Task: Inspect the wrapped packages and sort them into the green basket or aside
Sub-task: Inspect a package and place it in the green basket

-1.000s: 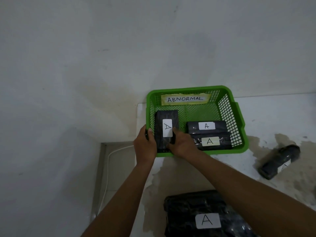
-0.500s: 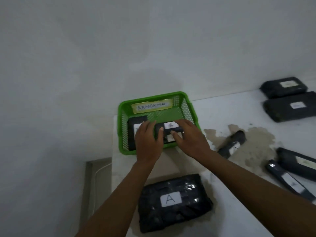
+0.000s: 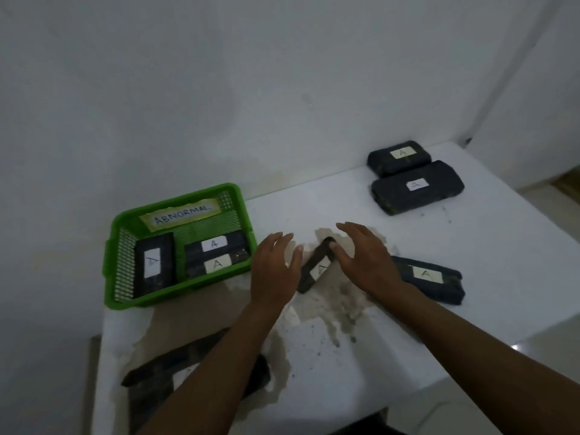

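The slim package [image 3: 317, 267] lies on the tabletop [image 3: 470, 277] between both open, empty hands, long axis running diagonally away; the right hand [image 3: 365, 257] touches its far end, the left hand [image 3: 276, 271] is just beside.

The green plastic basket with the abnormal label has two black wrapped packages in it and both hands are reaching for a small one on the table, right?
Not quite: the head view shows three black wrapped packages in the green plastic basket, not two. Otherwise right: the left hand and right hand flank a small black wrapped package on the white table.

A stained white table [image 3: 392, 356] carries a green basket [image 3: 125, 301] and black wrapped packages [image 3: 417, 186].
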Motion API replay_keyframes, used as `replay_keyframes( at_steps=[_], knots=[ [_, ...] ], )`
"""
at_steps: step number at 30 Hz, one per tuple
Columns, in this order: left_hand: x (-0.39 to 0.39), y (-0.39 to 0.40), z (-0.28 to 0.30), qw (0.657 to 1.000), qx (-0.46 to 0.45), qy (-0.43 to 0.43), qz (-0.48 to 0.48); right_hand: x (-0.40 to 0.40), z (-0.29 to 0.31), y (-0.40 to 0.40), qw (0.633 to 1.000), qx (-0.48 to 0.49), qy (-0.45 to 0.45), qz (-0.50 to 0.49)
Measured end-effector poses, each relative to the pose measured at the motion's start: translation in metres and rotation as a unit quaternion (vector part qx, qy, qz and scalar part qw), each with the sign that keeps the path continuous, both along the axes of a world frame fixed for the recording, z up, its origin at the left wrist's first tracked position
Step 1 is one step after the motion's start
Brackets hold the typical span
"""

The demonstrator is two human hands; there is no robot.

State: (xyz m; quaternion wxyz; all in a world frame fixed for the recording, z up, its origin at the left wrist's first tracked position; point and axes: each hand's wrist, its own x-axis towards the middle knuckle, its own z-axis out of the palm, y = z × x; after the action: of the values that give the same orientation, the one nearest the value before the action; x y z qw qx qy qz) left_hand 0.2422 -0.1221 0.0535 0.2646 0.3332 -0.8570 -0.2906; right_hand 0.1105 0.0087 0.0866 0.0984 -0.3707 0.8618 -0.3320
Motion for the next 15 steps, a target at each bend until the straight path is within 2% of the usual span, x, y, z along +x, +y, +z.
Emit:
replay_keyframes(
  at_steps=[7, 10, 15],
  knots=[
    [-0.032, 0.045, -0.023, 0.989, 0.099, -0.085, 0.071, -0.063, -0.030, 0.031, 0.995, 0.053, -0.053, 0.067],
    [-0.036, 0.053, -0.036, 0.977, 0.119, -0.136, 0.114, -0.079, -0.046, 0.027, 0.986, 0.098, -0.083, 0.104],
    [-0.042, 0.051, -0.063, 0.961, 0.170, -0.168, 0.140, -0.096, -0.074, 0.004, 0.965, 0.165, -0.129, 0.158]
  ],
)
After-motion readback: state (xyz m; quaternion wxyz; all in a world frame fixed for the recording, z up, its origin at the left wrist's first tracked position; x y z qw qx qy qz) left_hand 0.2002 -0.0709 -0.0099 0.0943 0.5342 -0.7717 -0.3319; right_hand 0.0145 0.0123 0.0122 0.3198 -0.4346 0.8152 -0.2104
